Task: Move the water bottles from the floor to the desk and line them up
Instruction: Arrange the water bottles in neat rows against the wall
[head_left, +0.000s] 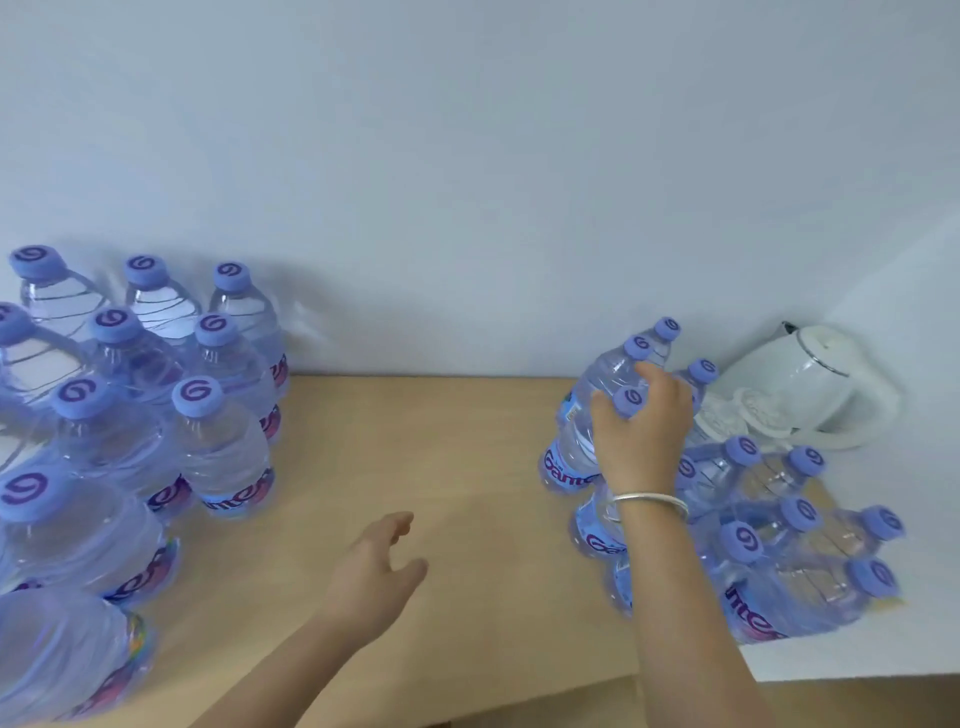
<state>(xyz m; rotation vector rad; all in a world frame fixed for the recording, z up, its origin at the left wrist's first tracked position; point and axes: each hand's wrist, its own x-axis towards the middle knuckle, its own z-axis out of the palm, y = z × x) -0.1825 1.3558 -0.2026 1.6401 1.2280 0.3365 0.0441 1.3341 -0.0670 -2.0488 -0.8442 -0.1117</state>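
Observation:
Clear water bottles with purple caps stand in two groups on the wooden desk (415, 457). Several bottles (218, 447) fill the left side, reaching to the frame edge. Another cluster (779, 551) stands at the right. My right hand (644, 431), a silver bangle on its wrist, grips the neck and cap of one bottle (574, 447) at the front left of the right cluster. Over the bare middle of the desk my left hand (382, 566) hovers with relaxed fingers, holding nothing.
A white electric kettle (815, 384) sits at the back right against the wall, just behind the right cluster. A pale wall (467, 182) runs along the desk's far edge. The desk's front edge (597, 686) shows at the bottom.

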